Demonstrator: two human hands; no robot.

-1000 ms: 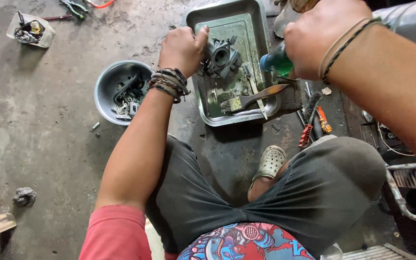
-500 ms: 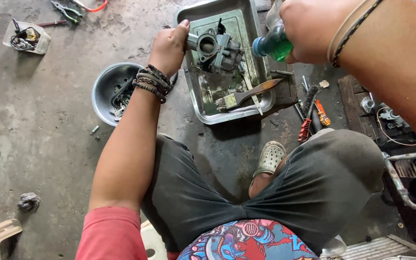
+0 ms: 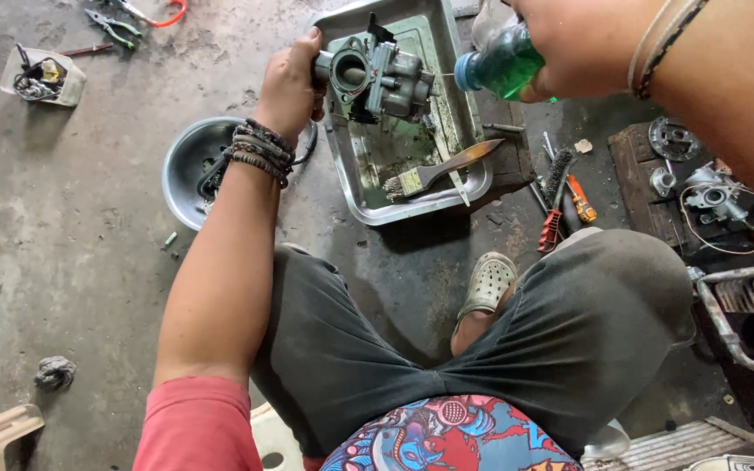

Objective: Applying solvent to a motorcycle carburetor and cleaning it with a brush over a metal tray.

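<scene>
My left hand (image 3: pixel 288 85) grips a grey metal carburetor (image 3: pixel 377 78) and holds it above a rectangular metal tray (image 3: pixel 355 202) on the concrete floor. My right hand (image 3: pixel 569 44) holds a clear plastic bottle of green liquid (image 3: pixel 501 63), tilted with its blue cap end pointing at the carburetor from the right. The cap end sits a short way from the carburetor body. A paintbrush (image 3: pixel 438 170) with a wooden handle lies in the tray, which holds a film of dirty liquid.
A round metal bowl (image 3: pixel 183 166) with small parts sits left of the tray. Screwdrivers and a wire brush (image 3: pixel 565 196) lie to the tray's right, engine parts (image 3: pixel 700 187) farther right. Pliers (image 3: pixel 111 24) and a small plastic tub (image 3: pixel 41 77) lie far left. My knees and sandal (image 3: pixel 486 283) are below.
My left hand has lifted and turned the carburetor so its round bore faces up. The bottle in my right hand has come closer to it.
</scene>
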